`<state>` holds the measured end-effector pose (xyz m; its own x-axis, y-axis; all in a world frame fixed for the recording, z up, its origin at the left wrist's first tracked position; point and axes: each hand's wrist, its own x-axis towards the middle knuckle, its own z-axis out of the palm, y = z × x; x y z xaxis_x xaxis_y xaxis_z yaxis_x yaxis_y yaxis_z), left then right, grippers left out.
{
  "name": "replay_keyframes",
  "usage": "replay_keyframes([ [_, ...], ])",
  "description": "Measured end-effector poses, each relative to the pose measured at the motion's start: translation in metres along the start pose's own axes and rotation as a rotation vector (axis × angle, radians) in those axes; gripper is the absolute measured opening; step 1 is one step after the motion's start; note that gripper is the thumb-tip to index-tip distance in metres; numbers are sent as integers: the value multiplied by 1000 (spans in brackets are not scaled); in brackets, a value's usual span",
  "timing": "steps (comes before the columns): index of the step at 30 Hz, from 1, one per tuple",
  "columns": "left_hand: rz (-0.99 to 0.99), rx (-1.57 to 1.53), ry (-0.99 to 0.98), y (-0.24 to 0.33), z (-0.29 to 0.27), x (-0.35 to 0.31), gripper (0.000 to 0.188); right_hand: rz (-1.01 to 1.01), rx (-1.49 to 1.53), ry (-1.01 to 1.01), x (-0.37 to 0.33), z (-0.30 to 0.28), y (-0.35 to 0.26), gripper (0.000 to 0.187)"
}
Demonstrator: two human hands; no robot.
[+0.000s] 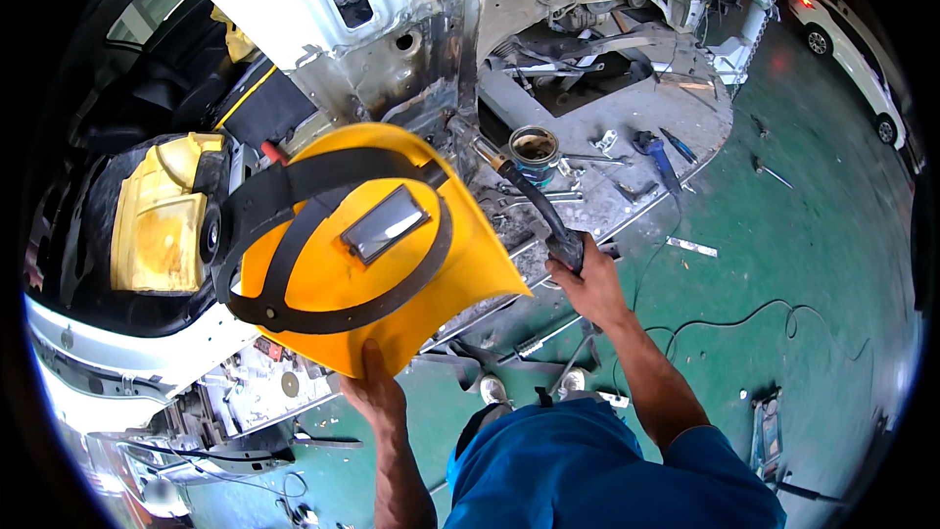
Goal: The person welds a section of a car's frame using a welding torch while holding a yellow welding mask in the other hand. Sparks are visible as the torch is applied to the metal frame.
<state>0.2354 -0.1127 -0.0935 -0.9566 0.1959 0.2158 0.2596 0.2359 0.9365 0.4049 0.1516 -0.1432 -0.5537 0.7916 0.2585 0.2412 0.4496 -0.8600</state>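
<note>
My left hand [377, 394] grips the lower edge of a yellow welding helmet [397, 274], thumb on its inner side. The helmet's inside faces me, with a black headband [352, 165] and a small rectangular viewing window [385, 223]. In my right hand [590, 284] is a welding torch [537, 198], fingers wrapped round its black handle. The torch's curved neck and metal nozzle point up and left, toward the bare metal of a stripped car body [392, 64]. Part of that body is hidden behind the helmet.
An open can [534, 149] stands on the metal platform [685, 103] among loose wrenches. An angle grinder [658, 159] and pliers [679, 144] lie near its right edge. A thin cable [725, 321] winds over the green floor. A floor jack [768, 431] sits at lower right; a white car [850, 54] stands far right.
</note>
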Motion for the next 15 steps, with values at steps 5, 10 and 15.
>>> replay_keyframes([
  [5,46,-63,-80,24,21,10,35,-24,-90,27,-1,2,-5,41],
  [10,138,-42,-102,41,36,17,30,-146,-82,8,1,5,10,42],
  [15,213,-90,-102,49,50,21,26,-119,8,4,1,10,18,36],
])
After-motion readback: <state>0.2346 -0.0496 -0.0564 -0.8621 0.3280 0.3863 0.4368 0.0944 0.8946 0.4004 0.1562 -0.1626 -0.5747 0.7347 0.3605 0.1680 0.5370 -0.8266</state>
